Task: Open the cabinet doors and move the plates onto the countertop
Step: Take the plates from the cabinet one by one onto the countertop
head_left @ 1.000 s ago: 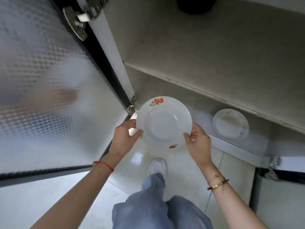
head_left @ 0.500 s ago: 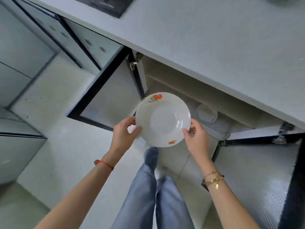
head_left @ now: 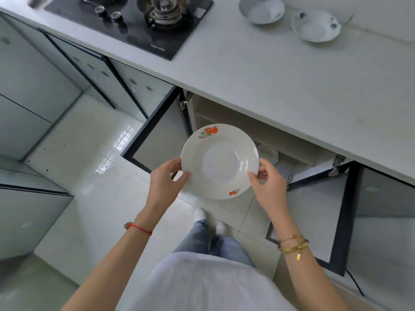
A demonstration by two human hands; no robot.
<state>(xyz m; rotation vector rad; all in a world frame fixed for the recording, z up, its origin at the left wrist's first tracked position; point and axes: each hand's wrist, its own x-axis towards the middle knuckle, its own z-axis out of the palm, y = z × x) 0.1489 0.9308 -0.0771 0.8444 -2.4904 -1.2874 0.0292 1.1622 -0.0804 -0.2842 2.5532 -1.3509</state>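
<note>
A white plate with orange fruit prints is held level in front of the open cabinet, below the countertop's front edge. My left hand grips its left rim and my right hand grips its right rim. Behind the held plate, another white plate lies inside the cabinet, partly hidden. Both cabinet doors stand open: the left door and the right door. The grey countertop runs across the upper part of the view.
A black gas hob is set into the countertop at the upper left. Two white bowls rest at the countertop's far right. Closed glass-front cabinets line the left. My legs and shoes stand on the tiled floor.
I have risen from crouching at the cabinet to standing, lifting the plate out with both hands. The view now takes in the countertop, hob and bowls.
</note>
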